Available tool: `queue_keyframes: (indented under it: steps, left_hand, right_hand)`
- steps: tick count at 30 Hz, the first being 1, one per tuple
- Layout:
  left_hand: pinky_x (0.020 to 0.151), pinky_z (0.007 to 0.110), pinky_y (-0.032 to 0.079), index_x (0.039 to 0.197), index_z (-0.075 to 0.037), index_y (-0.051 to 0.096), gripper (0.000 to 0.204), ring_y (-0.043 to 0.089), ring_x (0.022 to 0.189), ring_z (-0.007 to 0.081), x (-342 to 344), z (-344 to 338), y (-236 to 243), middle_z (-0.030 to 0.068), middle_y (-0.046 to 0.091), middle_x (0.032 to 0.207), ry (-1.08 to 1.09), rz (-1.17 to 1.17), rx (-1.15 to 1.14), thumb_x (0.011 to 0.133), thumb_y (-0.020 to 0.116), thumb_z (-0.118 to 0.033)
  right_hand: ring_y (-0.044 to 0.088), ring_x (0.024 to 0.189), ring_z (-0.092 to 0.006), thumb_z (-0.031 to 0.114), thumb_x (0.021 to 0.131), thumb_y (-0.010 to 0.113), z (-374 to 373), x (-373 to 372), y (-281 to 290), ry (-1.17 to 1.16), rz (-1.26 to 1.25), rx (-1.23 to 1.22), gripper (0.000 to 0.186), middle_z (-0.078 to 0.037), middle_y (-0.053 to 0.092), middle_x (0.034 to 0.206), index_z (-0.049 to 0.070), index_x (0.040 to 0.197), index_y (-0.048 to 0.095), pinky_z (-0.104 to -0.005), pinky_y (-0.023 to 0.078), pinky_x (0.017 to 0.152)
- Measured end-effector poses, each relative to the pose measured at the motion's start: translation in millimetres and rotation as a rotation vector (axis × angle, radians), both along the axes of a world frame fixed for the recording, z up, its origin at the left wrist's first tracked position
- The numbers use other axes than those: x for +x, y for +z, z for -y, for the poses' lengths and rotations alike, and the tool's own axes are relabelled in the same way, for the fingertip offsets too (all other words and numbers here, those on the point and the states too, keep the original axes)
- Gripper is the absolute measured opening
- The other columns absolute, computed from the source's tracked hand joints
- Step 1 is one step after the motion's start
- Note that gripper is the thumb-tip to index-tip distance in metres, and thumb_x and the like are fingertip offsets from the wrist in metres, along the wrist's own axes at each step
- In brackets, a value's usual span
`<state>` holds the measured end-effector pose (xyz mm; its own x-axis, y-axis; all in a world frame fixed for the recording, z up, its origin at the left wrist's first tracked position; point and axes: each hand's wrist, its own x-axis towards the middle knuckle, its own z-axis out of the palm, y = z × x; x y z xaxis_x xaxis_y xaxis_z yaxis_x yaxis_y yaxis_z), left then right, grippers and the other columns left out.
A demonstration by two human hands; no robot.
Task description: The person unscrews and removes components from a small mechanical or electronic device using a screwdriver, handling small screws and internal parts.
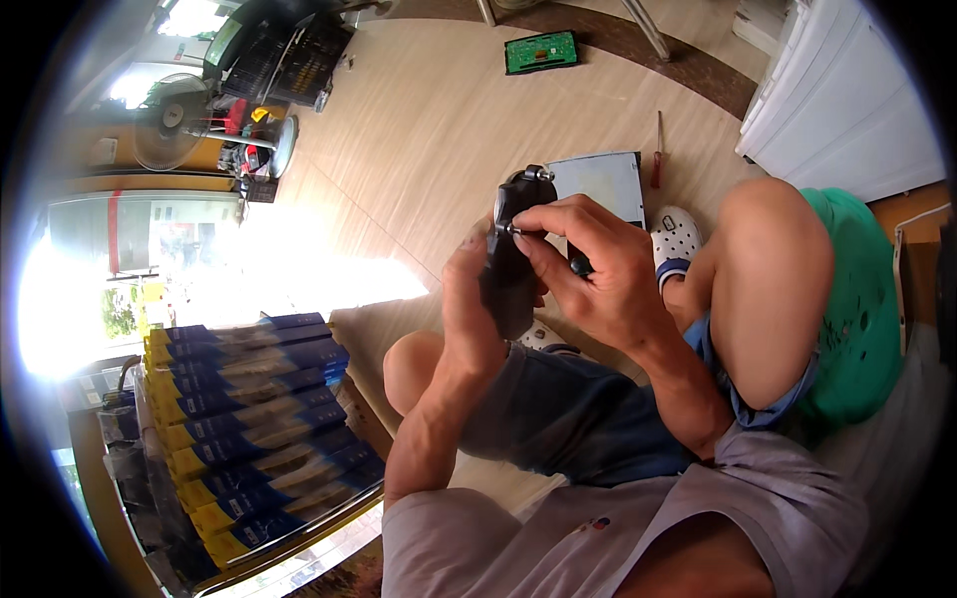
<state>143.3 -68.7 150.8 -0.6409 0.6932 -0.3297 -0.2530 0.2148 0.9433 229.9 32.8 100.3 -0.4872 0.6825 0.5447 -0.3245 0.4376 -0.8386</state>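
Note:
In front of my knees, my left hand (469, 304) grips a black casing-like part (512, 289) and keeps it upright. A shiny metal fitting (539, 173) sticks out at its top. My right hand (608, 259) is closed, thumb and forefinger pinching a small metal piece (513, 229) against the side of the black part. What exactly that piece is, I cannot make out. Something dark green with a rounded end (581, 266) shows under the right hand's curled fingers; most of it is hidden.
On the floor beyond lie a flat grey panel (603, 181), a red-handled screwdriver (657, 167) and a green circuit board (541, 54). Blue and yellow boxes (259, 399) stand stacked at left, with a fan (171, 118) behind. A green plastic stool (852, 309) is at right, near a white cabinet (847, 90).

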Motion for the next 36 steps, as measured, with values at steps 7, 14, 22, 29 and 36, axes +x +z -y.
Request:
queue_keyframes:
  steps: [7,14,22,29,36]
  left_hand:
    - [0.067,0.031,0.049,0.123,-0.006,0.054,0.056,0.059,0.075,0.0158,-3,2,-2,0.0075,0.062,0.091,0.006,-0.010,0.000,0.095,0.035,-0.051]
    - [0.067,0.030,0.050,0.127,-0.004,0.053,0.059,0.059,0.075,0.0160,-2,1,-1,0.0075,0.063,0.091,0.016,-0.021,0.009,0.096,0.036,-0.051]
    - [0.067,0.030,0.050,0.126,-0.004,0.055,0.059,0.059,0.075,0.0159,-4,2,-3,0.0076,0.063,0.091,-0.013,-0.039,0.014,0.096,0.036,-0.051]
    - [0.064,0.031,0.050,0.127,-0.002,0.055,0.064,0.059,0.072,0.0162,-6,2,-1,0.0093,0.063,0.092,-0.036,0.073,0.058,0.095,0.035,-0.053]
    - [0.061,0.032,0.049,0.127,-0.001,0.056,0.070,0.060,0.068,0.0191,-10,2,6,0.0153,0.067,0.096,0.035,0.159,0.120,0.094,0.030,-0.057]
  right_hand:
    - [0.069,0.079,-0.0304,0.000,0.085,0.072,1,-3,-1,-0.004,-0.017,0.000,0.017,-0.012,0.067,0.091,0.003,0.101,0.066,-0.0362,0.054,0.066]
    - [0.069,0.075,-0.0195,0.005,0.085,0.076,0,0,2,0.010,0.016,-0.016,0.020,-0.009,0.071,0.091,0.004,0.104,0.068,-0.0292,0.051,0.061]
    - [0.070,0.079,-0.0277,0.007,0.086,0.075,0,0,2,0.021,0.043,-0.012,0.019,-0.012,0.068,0.091,0.003,0.103,0.066,-0.0349,0.055,0.065]
    - [0.070,0.073,-0.0261,0.009,0.086,0.075,-3,5,8,-0.003,0.074,-0.054,0.019,-0.012,0.068,0.087,0.003,0.103,0.067,-0.0331,0.053,0.062]
    - [0.069,0.071,-0.0219,0.002,0.087,0.068,-15,6,-3,-0.059,0.070,-0.107,0.013,-0.011,0.070,0.082,0.002,0.099,0.068,-0.0297,0.050,0.059]
